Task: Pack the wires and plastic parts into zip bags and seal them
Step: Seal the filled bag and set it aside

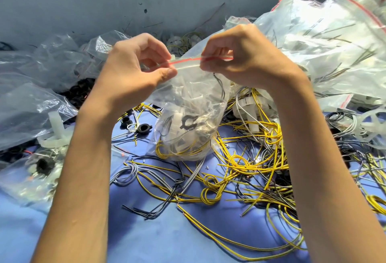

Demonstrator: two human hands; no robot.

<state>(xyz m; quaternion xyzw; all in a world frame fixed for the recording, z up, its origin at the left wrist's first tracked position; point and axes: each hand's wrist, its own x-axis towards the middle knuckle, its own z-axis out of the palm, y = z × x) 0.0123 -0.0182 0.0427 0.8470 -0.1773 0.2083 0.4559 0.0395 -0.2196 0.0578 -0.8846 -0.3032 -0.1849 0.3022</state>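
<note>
Seeing zip bag (188,87) at frame centre over surface (146,231), wires (177,152) and parts (189,121) inside. My left hand (133,64) and right hand (236,53) each pinch red zip strip (186,60) ends; strip runs left-right between them.

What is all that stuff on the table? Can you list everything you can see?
zip bag: one, clear with a red strip, centre, held up by its top
yellow wires: many, yellow, loose on the table, centre and right
grey wires: several, grey, knotted on the table, lower centre
black rings: a few, black, on the table left of the zip bag
white parts: several, whitish, left side
bag pile: many, clear with red strips, right
crumpled bags: several, clear, left
table: one, blue, under everything
wall: one, grey, behind
left hand: pinches the zip bag's top, left end
right hand: pinches the zip bag's top, right end
</note>
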